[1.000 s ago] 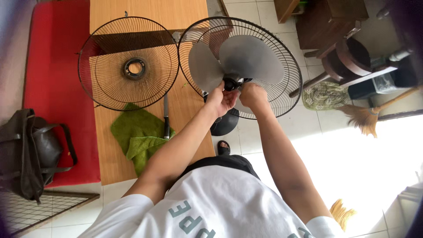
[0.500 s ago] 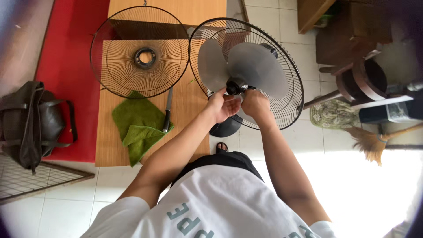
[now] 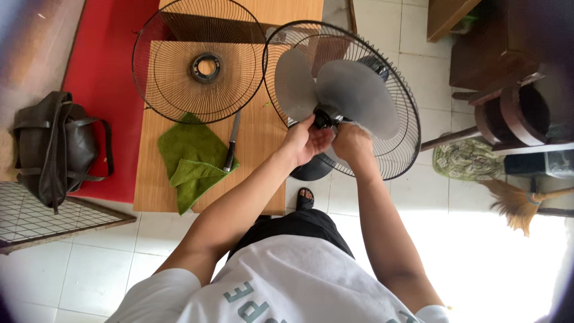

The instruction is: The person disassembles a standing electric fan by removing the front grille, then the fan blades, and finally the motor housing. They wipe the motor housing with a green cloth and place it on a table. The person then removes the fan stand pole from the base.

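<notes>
Head view: left hand (image 3: 304, 142) and right hand (image 3: 351, 143) side by side, both closed around the small black hub cap (image 3: 323, 118) at the centre of the grey plastic fan blades (image 3: 353, 90), inside the round black wire rear guard (image 3: 382, 128). Just left of the left hand, on the wooden tabletop (image 3: 257, 143): black-handled knife (image 3: 232, 143), green cloth (image 3: 188, 158), detached black wire front guard (image 3: 200, 60). Below the hands, black fan base (image 3: 311, 169) on the tiled floor.

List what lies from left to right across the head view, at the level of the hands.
Dark bag → green cloth → knife → left hand → right hand, both at the fan blade hub → patterned mat → broom.
</notes>
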